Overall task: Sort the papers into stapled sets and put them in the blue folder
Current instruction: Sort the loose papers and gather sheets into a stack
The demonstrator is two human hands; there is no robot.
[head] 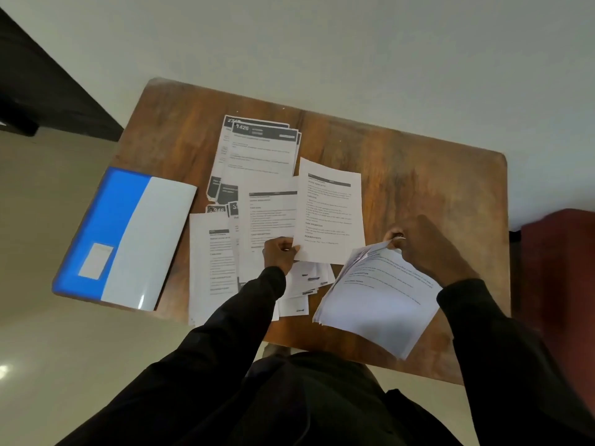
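A person sorts printed white paper sheets over a brown wooden surface (pixel 418 175).

The left hand (pixel 279 252) pinches one sheet (pixel 331 214); the right hand (pixel 421 246) grips a loose stack (pixel 376 297). The blue-and-white folder (pixel 125 239) overhangs the left edge. Unstapled pages could slip and mix piles.

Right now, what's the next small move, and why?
Probably lay the sheet down on the middle pile: the left hand pinches its corner just beside that pile, whose top page looks laid out alike. The right hand holds a stack.
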